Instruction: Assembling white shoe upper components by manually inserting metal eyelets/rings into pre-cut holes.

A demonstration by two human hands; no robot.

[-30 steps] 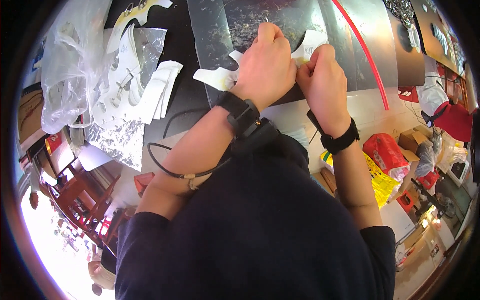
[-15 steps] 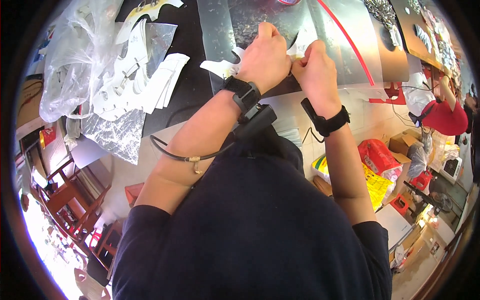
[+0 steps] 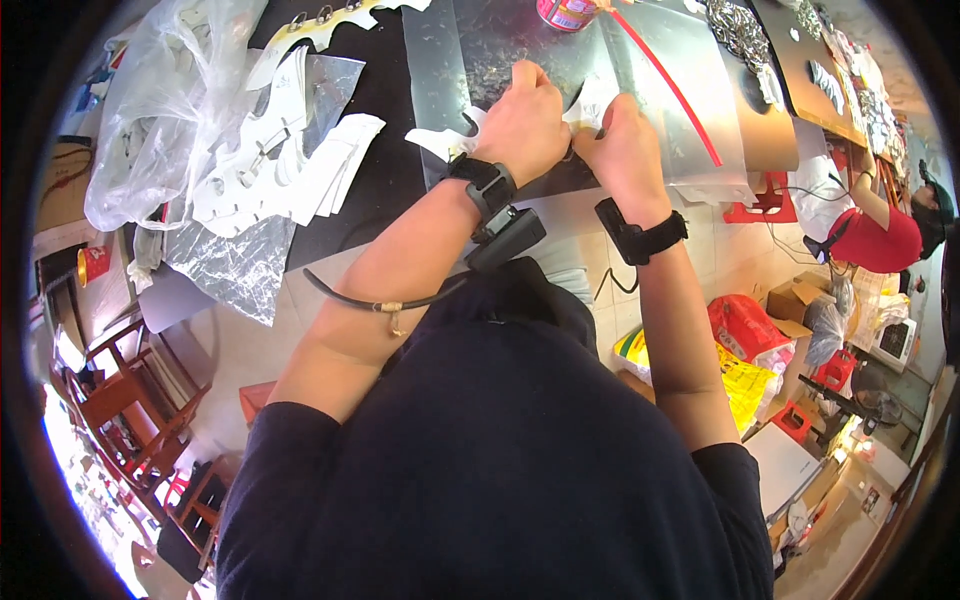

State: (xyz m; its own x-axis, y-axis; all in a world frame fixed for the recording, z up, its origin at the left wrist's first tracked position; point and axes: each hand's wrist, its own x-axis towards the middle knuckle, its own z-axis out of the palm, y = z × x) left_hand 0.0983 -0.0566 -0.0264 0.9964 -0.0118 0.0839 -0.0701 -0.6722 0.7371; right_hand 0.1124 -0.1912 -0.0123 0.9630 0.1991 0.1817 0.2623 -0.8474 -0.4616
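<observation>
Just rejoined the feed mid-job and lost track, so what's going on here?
A person's left hand and right hand are close together at a white piece over a clear sheet; the exact grip is hidden. A red strip lies to the right. More white cut-outs lie to the left, beside a plastic bag.

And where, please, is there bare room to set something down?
Black tabletop shows narrowly between the fanned white pieces and the translucent plastic sheet; that sheet looks bare right of the long red strip. Crowded: around the left hand, right hand, crumpled clear bag.
</observation>
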